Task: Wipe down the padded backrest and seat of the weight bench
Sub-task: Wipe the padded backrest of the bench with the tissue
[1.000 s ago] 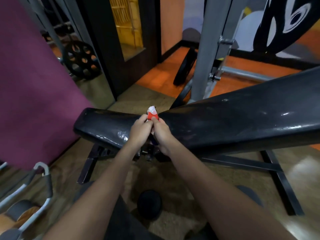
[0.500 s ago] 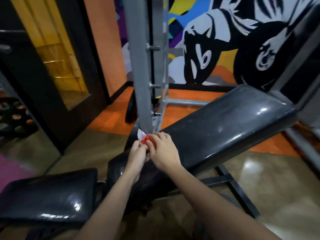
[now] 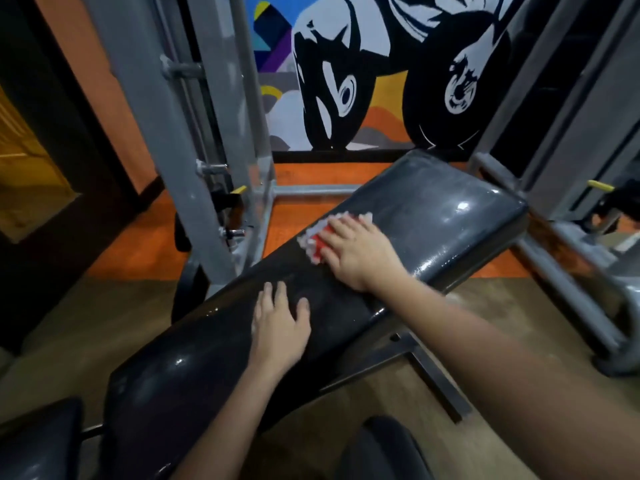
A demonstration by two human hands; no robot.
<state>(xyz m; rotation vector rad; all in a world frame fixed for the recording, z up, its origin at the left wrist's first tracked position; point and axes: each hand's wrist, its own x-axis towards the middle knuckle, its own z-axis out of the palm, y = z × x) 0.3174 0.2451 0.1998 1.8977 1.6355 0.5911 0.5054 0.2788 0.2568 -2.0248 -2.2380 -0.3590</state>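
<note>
- Long black padded vinyl backrest (image 3: 433, 216) runs on a slope from lower left to right of centre; dull, streaky film shows on its upper end.
- Black padded seat (image 3: 38, 441) sits at the lower left corner, apparently not yet reached.
- Right hand (image 3: 356, 251), fingers flat and spread, presses a red-and-white cloth (image 3: 313, 239) onto the backrest at mid-frame.
- Left hand (image 3: 280, 323) rests open on the pad below, gripping nothing.
- Advice: keep the palm flat, overlap strokes lengthwise, cover edges.
</note>
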